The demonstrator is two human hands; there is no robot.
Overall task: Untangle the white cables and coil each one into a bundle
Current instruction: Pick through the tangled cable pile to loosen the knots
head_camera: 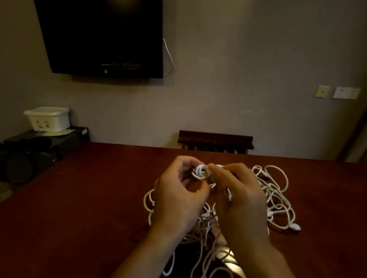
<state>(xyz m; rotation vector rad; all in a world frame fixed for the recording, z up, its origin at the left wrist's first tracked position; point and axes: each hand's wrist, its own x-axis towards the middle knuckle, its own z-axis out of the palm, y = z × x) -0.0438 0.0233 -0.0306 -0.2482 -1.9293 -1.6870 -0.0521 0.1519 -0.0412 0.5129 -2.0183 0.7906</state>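
Note:
A tangle of white cables (273, 192) lies on the dark red table (75, 206), spreading from the far right down toward the near edge. Both my hands are raised above the pile. My left hand (177, 198) has its fingers curled round a small knot of white cable (202, 172). From the right side, my right hand (237, 199) pinches the same knot with thumb and fingertips. More loops (205, 267) hang and lie below my wrists. A white plug end (294, 227) rests at the right of the pile.
A dark television (97, 27) hangs on the wall. A wooden chair back (215, 140) stands behind the table's far edge. At the left, a white lidded box (47, 117) sits on black equipment (46, 142) on the floor.

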